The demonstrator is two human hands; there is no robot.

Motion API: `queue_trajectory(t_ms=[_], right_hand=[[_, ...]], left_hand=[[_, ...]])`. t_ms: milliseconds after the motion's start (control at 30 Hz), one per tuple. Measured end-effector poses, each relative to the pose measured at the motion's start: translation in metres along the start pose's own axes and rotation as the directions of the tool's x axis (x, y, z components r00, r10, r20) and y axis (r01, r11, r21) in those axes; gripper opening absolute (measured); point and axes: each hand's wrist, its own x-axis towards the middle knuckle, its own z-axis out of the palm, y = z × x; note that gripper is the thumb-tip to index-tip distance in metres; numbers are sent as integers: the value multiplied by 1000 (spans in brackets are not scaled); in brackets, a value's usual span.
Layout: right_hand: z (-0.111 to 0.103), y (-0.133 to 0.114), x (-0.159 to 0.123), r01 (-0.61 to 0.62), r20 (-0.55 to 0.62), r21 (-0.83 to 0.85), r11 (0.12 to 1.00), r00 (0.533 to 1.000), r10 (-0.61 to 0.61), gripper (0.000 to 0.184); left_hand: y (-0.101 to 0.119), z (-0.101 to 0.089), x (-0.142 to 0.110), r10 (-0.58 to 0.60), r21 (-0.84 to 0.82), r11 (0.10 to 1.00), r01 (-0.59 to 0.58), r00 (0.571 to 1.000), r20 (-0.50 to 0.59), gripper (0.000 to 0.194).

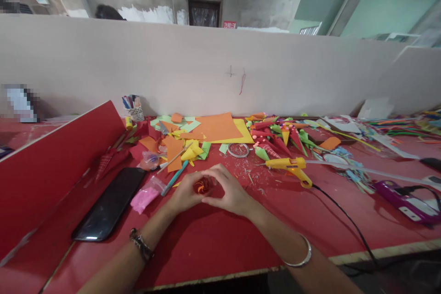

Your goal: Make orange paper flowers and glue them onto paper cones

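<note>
Over the red tabletop, my left hand (188,194) and my right hand (231,193) curve toward each other, and their fingertips meet. Between them is a small round thing with a dark red and orange swirl (201,186), partly hidden by the fingers. The fingers of my left hand close against its left side. My right thumb and fingers are bent round its other side. Just left of my hands lie a teal pen (175,178) and a plastic bag with something pink (146,195). To their right rests a yellow hot glue gun (289,165).
Behind my hands lie orange paper (217,126), paper scraps and a pile of small paper cones (275,135). A black phone (109,204) is at left, beside a slanted red board (62,170). A purple power strip (406,202) sits at right; the glue gun's cord crosses the front edge.
</note>
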Motion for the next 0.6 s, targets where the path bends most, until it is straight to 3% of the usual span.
queue_trajectory(t_ms=[100, 400, 600], right_hand=[[1, -1, -1, -12, 28, -61, 998, 1000, 13, 45], [11, -3, 0, 13, 28, -160, 987, 1000, -9, 34], [10, -4, 2, 17, -3, -113, 994, 1000, -17, 20]], left_hand=[[-3, 3, 0, 6, -25, 1000, -7, 999, -32, 21], [-5, 5, -1, -23, -25, 999, 24, 1000, 16, 18], [-8, 4, -1, 41, 104, 994, -41, 999, 1, 15]])
